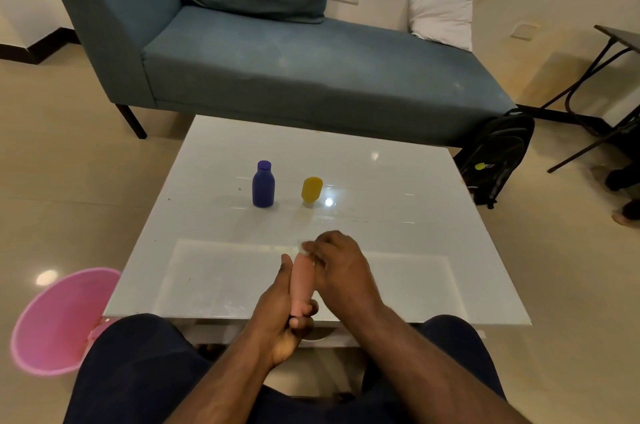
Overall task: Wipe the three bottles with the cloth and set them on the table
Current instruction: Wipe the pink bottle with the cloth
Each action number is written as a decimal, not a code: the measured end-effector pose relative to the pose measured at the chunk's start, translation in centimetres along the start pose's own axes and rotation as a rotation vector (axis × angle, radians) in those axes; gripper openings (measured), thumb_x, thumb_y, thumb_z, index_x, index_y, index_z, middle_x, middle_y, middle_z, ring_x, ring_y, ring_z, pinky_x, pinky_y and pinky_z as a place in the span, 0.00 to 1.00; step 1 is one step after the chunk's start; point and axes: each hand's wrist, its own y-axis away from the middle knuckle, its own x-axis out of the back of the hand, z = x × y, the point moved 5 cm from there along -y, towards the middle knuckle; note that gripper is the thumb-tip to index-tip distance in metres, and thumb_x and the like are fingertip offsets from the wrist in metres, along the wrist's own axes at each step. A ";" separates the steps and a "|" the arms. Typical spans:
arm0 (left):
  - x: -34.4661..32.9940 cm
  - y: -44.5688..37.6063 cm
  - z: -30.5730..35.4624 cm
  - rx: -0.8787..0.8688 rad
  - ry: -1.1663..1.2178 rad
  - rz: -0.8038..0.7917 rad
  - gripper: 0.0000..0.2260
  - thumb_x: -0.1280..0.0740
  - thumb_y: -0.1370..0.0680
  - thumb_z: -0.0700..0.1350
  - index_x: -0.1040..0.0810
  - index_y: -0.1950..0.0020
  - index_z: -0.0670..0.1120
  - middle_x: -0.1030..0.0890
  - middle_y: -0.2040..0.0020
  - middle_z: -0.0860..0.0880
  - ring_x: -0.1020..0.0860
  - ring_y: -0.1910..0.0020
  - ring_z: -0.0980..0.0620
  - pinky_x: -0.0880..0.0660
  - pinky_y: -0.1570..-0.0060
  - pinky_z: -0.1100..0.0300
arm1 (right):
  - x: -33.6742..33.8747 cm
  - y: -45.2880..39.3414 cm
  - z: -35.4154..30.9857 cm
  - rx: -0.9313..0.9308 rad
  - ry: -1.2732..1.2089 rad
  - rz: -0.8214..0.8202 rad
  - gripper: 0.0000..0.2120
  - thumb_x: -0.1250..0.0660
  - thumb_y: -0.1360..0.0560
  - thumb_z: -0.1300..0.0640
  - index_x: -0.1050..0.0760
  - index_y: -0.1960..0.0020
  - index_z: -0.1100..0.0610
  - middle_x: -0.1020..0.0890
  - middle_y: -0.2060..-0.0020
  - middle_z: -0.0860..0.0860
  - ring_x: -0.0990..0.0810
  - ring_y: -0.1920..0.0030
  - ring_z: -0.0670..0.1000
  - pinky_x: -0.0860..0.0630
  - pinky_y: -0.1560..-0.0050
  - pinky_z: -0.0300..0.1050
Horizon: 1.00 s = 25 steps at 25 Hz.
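A blue bottle stands upright near the middle of the white table. To its right a yellow bottle stands on its cap. Over the table's near edge my left hand grips a pale pink bottle around its lower part. My right hand is closed over the bottle's upper end. A small whitish bit, possibly the cloth, shows under the right fingers; most of it is hidden.
A pink bucket sits on the floor to the left of the table. A blue-grey sofa stands behind the table, a black backpack leans at its right end. A dark folding table is at the far right.
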 end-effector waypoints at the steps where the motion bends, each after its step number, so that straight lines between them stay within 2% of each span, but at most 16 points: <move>1: -0.1 0.3 0.2 -0.004 0.006 -0.004 0.31 0.37 0.23 0.66 0.25 0.35 0.40 0.21 0.64 0.40 0.32 0.74 0.51 0.34 0.84 0.65 | -0.3 -0.4 0.0 -0.035 0.001 0.002 0.15 0.31 0.26 0.59 0.22 0.40 0.53 0.22 0.46 0.50 0.26 0.44 0.52 0.25 0.44 0.47; 3: -0.6 0.8 0.4 -0.022 0.047 -0.041 0.29 0.39 0.22 0.65 0.23 0.36 0.40 0.16 0.57 0.39 0.20 0.70 0.46 0.24 0.78 0.60 | -1.2 0.4 -1.3 -0.007 0.028 -0.057 0.16 0.31 0.26 0.56 0.23 0.38 0.54 0.23 0.43 0.51 0.27 0.42 0.51 0.27 0.40 0.45; 4: -0.8 1.0 0.4 -0.029 0.080 -0.060 0.28 0.39 0.21 0.64 0.23 0.36 0.41 0.14 0.52 0.38 0.15 0.63 0.43 0.18 0.71 0.55 | -1.5 1.2 -2.3 0.033 0.019 -0.078 0.16 0.32 0.25 0.56 0.24 0.38 0.54 0.23 0.42 0.51 0.28 0.42 0.51 0.28 0.39 0.45; 6: -0.7 0.8 0.3 -0.024 0.131 -0.070 0.29 0.38 0.21 0.63 0.23 0.36 0.40 0.14 0.48 0.37 0.13 0.53 0.41 0.17 0.65 0.52 | -1.2 3.0 -3.3 0.112 0.008 -0.110 0.15 0.32 0.25 0.55 0.23 0.38 0.53 0.23 0.43 0.50 0.27 0.44 0.49 0.27 0.41 0.43; 7: -0.6 0.7 0.3 -0.013 0.120 -0.068 0.30 0.38 0.22 0.64 0.23 0.35 0.40 0.14 0.48 0.37 0.14 0.54 0.41 0.17 0.67 0.54 | -0.9 3.3 -3.1 0.140 0.029 -0.134 0.17 0.30 0.27 0.55 0.23 0.39 0.53 0.22 0.43 0.50 0.27 0.44 0.49 0.26 0.42 0.44; 9: -0.4 0.5 0.3 -0.008 0.068 -0.057 0.33 0.38 0.24 0.67 0.24 0.34 0.41 0.16 0.52 0.39 0.18 0.63 0.46 0.24 0.77 0.60 | -0.5 2.1 -1.5 0.128 0.051 -0.123 0.20 0.26 0.31 0.56 0.22 0.40 0.55 0.21 0.44 0.53 0.25 0.44 0.53 0.24 0.44 0.47; 12: -0.3 0.4 0.3 -0.001 0.061 -0.033 0.34 0.37 0.25 0.67 0.25 0.34 0.39 0.21 0.61 0.41 0.28 0.71 0.53 0.32 0.84 0.66 | 0.3 -0.1 0.6 -0.051 -0.006 0.004 0.15 0.31 0.26 0.60 0.22 0.40 0.55 0.22 0.45 0.52 0.25 0.44 0.51 0.25 0.43 0.47; 14: -0.1 0.3 0.4 -0.019 0.076 -0.036 0.33 0.36 0.24 0.67 0.25 0.33 0.40 0.21 0.60 0.40 0.27 0.72 0.52 0.31 0.83 0.65 | -0.3 0.7 -0.2 -0.050 -0.017 -0.031 0.17 0.32 0.26 0.58 0.24 0.38 0.55 0.23 0.43 0.51 0.26 0.43 0.51 0.26 0.41 0.47; 16: 0.2 0.0 0.3 -0.028 0.094 -0.048 0.32 0.37 0.24 0.67 0.24 0.33 0.41 0.19 0.57 0.40 0.26 0.70 0.51 0.30 0.82 0.64 | -0.7 2.7 -1.8 0.035 -0.015 -0.105 0.19 0.33 0.28 0.56 0.24 0.38 0.56 0.22 0.42 0.53 0.26 0.43 0.53 0.25 0.42 0.48; 20: -0.1 0.0 0.3 -0.024 0.068 -0.072 0.32 0.34 0.24 0.66 0.24 0.32 0.42 0.20 0.54 0.40 0.26 0.68 0.50 0.30 0.82 0.64 | -0.3 2.8 -1.2 0.059 0.009 -0.105 0.17 0.34 0.30 0.57 0.21 0.41 0.57 0.20 0.46 0.54 0.24 0.46 0.54 0.23 0.46 0.47; 23: -0.2 -0.1 0.1 -0.030 0.049 -0.085 0.30 0.34 0.23 0.63 0.25 0.31 0.42 0.20 0.53 0.39 0.24 0.68 0.50 0.30 0.82 0.63 | -0.2 0.5 0.5 -0.056 0.000 -0.003 0.13 0.34 0.25 0.58 0.22 0.41 0.54 0.22 0.47 0.50 0.25 0.45 0.51 0.28 0.46 0.39; 25: -0.4 0.1 0.2 -0.036 0.051 -0.126 0.30 0.36 0.23 0.64 0.25 0.31 0.43 0.17 0.50 0.39 0.20 0.63 0.46 0.25 0.76 0.59 | -0.7 0.6 -0.4 -0.078 -0.011 -0.023 0.13 0.34 0.24 0.55 0.23 0.40 0.52 0.24 0.44 0.47 0.28 0.42 0.49 0.34 0.44 0.32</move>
